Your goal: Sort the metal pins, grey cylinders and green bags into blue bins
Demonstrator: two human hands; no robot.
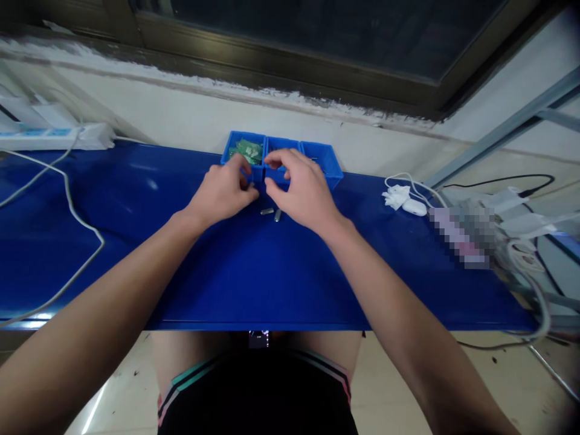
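Observation:
In front of the left blue bin (225,158), my left hand (223,188) is closed, its fingers curled in toward the thumb. Whatever it may pinch is too small and hidden to name. My right hand (302,192) is open just in front of the middle blue bin (277,142) and hides part of it. A gap shows between its thumb and bent forefinger, with nothing seen there. Two small shiny metal pieces, one lying crosswise (267,211) and one pointing toward me (278,215), rest on the blue table below my hands. Green circuit boards (247,151) fill the left bin.
A right blue bin (333,163) adjoins the middle one against the wall. White cable (97,235) and a power strip (93,136) lie at left. At right are crumpled tissue (397,196), a white earphone case (414,208) and bundled cables (525,260). The table's front edge (272,325) is near my lap.

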